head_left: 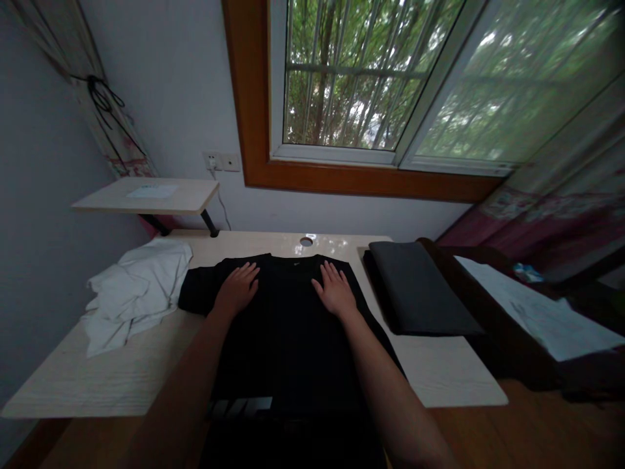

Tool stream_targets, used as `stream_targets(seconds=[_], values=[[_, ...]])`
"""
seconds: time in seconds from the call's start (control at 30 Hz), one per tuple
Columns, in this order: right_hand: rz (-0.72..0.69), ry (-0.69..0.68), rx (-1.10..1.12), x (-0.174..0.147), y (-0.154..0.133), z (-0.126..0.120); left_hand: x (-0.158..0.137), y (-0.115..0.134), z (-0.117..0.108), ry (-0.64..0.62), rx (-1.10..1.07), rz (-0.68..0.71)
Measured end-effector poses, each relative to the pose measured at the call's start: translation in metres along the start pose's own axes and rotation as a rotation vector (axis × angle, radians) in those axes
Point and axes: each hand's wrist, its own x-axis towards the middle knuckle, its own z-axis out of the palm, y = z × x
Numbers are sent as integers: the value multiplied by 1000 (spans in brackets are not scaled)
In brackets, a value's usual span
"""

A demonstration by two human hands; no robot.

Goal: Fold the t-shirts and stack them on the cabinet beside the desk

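On the desk's (73,384) left lies a crumpled white garment (134,293). Centre: black T-shirt (288,326) spread flat, collar toward the window, long axis running away from the person, hem hanging over the near edge. Left hand (237,290) and right hand (334,290) rest palm-down near the shoulders, fingers extended, gripping nothing — smoothing stage, judged. Folding next would call for pinching fabric. Right: folded dark cloth (420,286).

left hand (237,287), right hand (334,288), flat on black shirt (288,326)

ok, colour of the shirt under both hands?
Black shirt, with a pale printed strip near its lower hem; both hands lie flat on it. Seen in the head view.
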Motion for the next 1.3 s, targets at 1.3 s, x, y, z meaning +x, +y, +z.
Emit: stream_targets(seconds=[1.3], values=[[23,-18,7,1,1,1,-2,-5,7,291,-64,57]])
